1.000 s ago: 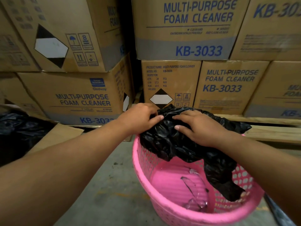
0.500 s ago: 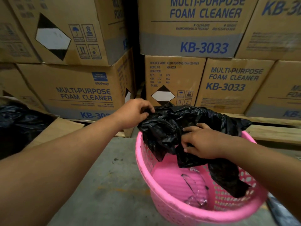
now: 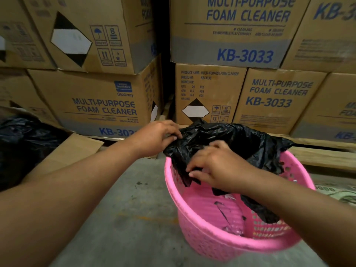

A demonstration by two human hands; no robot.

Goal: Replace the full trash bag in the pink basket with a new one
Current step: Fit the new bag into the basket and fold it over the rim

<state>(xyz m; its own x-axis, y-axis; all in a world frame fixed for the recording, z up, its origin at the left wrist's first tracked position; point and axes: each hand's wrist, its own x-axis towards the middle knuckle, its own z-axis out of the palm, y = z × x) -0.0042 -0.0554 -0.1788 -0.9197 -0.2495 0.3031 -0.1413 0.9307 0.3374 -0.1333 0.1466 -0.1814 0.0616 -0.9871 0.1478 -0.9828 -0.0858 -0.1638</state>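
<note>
A pink basket point(image 3: 227, 241) stands on the concrete floor point(image 3: 123, 218) in front of stacked cardboard boxes point(image 3: 231, 31). A crumpled black trash bag point(image 3: 227, 137) is draped over the basket's far rim, part of it hanging inside. The left hand point(image 3: 156, 137) pinches the bag's edge at the far-left rim, fingers clamped on the plastic. The right hand point(image 3: 217, 166) grips a fold over the basket's opening, fingers curled into it. Another black bag point(image 3: 21, 143) sits well left of the basket.

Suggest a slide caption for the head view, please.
Both hands, left and right, grip a black trash bag over the pink basket.
</note>
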